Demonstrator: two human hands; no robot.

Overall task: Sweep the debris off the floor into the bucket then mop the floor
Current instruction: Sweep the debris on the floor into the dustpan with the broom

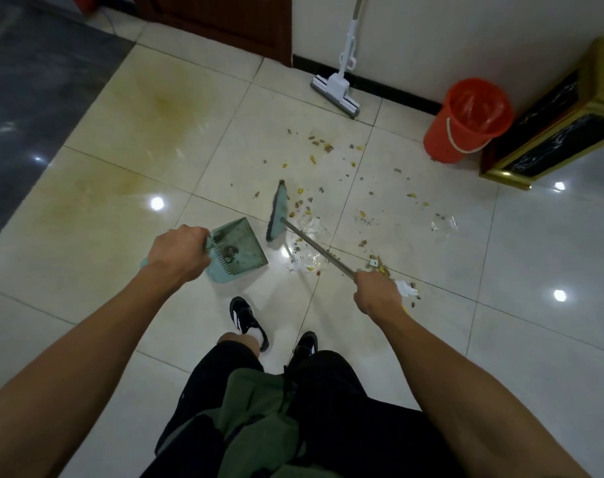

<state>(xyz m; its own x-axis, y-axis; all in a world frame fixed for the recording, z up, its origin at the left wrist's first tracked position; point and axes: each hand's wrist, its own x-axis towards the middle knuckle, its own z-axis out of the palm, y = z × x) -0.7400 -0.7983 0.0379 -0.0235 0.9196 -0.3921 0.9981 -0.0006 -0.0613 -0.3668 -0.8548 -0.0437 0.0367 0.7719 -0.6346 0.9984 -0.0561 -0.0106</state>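
My left hand point(178, 255) grips the handle of a pale green dustpan point(240, 248), whose mouth faces right with a small clump of dirt inside. My right hand point(378, 294) holds the metal handle of a green broom point(278, 212); its head stands on the tiles just right of the dustpan. Debris point(331, 201) lies scattered to the right: leaf bits, small scraps, clear plastic wrappers point(307, 243) and white paper by my right hand. An orange bucket point(466, 122) with a plastic liner stands by the far wall. A white sponge mop point(338, 88) leans on that wall.
A gold-framed black cabinet point(552, 132) stands right of the bucket. A yellowish stain point(162, 98) covers the tiles at the left. Dark marble flooring point(24, 98) runs along the far left. A dark wooden door point(224, 22) is behind. My feet point(248, 322) stand just below the dustpan.
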